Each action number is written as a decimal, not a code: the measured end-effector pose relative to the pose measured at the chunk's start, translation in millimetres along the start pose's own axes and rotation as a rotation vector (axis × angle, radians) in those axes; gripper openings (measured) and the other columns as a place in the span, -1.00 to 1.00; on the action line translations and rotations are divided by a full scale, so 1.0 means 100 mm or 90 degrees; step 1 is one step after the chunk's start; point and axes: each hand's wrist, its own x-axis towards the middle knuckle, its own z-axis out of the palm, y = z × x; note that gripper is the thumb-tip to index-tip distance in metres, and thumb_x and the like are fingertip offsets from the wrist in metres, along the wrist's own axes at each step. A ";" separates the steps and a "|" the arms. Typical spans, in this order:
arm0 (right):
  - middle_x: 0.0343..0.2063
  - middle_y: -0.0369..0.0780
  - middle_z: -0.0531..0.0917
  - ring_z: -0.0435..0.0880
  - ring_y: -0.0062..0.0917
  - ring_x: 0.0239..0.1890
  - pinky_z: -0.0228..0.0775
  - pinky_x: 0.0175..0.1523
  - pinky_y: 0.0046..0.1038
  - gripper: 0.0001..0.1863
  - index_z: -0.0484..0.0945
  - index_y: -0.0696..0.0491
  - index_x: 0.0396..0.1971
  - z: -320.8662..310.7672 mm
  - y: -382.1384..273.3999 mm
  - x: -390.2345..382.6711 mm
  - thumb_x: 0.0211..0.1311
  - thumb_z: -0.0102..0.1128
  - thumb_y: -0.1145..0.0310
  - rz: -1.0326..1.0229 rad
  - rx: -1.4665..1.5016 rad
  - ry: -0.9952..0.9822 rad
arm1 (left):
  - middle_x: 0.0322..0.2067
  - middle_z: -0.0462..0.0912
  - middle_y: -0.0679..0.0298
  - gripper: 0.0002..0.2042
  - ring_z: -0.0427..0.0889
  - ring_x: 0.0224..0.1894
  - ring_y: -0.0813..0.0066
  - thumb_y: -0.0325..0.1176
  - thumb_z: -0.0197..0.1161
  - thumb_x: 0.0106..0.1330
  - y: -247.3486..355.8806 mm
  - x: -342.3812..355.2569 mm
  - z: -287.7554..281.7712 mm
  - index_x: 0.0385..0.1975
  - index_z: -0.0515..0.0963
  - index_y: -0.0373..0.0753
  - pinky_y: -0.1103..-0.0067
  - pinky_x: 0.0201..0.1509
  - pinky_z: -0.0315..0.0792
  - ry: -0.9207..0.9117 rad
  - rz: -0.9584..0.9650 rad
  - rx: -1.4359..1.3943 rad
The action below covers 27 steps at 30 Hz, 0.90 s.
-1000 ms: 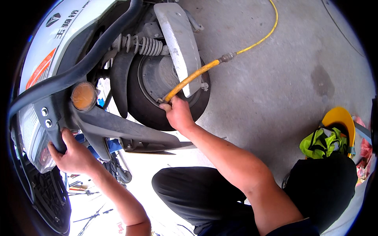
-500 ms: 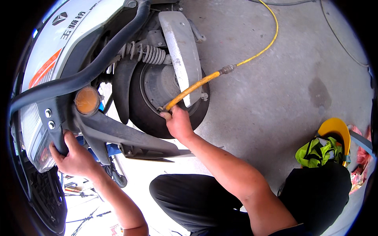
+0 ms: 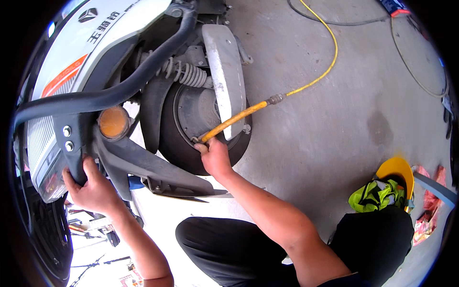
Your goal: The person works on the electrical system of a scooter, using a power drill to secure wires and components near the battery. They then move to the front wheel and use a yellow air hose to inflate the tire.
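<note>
A white scooter (image 3: 60,60) fills the left side, its wheel and black tyre (image 3: 184,160) showing below a grey coil spring (image 3: 191,75). My right hand (image 3: 216,158) is closed round the near end of a yellow air hose (image 3: 234,119), against the wheel rim at what looks like the valve. The hose's very tip is hidden by my fingers. My left hand (image 3: 98,191) grips the lower end of a black bracket (image 3: 71,158) with two bolts, beside the lamp. An orange reflector (image 3: 114,122) sits right of that bracket.
A metal coupler (image 3: 275,99) joins the hose to a thin yellow line (image 3: 330,62) across the concrete floor. At right lie a yellow helmet (image 3: 399,170), a yellow-green vest (image 3: 377,195) and pinkish cloth (image 3: 425,225). A dark cable (image 3: 406,67) curves along the far right.
The whole view has shifted slightly, bringing more of the far floor and a red-and-blue object at upper right into sight. Both hands keep their holds on the hose and the bracket.
</note>
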 end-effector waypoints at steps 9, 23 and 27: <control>-0.41 0.10 0.61 0.59 0.01 -0.24 0.43 -0.19 -0.14 -0.76 0.50 0.24 -0.32 -0.03 0.04 0.05 0.10 0.27 0.40 -0.036 -0.029 0.041 | -0.36 0.67 0.11 -0.48 0.59 -0.37 0.47 -0.17 0.35 0.10 -0.02 0.01 0.04 -0.07 0.52 -0.50 0.56 -0.26 0.47 -0.020 -0.029 0.000; -0.40 0.12 0.59 0.55 0.05 -0.24 0.37 -0.18 -0.08 -0.77 0.44 0.26 -0.30 -0.02 0.01 -0.03 0.11 0.23 0.46 -0.043 0.037 0.040 | -0.32 0.68 0.10 -0.44 0.58 -0.42 0.36 -0.08 0.34 0.02 -0.08 0.03 0.02 -0.11 0.56 -0.46 0.48 -0.27 0.45 0.039 -0.017 0.100; -0.40 0.12 0.59 0.55 0.05 -0.24 0.37 -0.18 -0.07 -0.76 0.44 0.26 -0.28 -0.01 -0.01 -0.03 0.11 0.22 0.46 -0.059 0.042 0.049 | -0.34 0.69 0.12 -0.46 0.58 -0.42 0.38 -0.08 0.34 0.02 -0.16 0.06 0.04 -0.13 0.57 -0.46 0.48 -0.28 0.45 0.052 0.011 0.101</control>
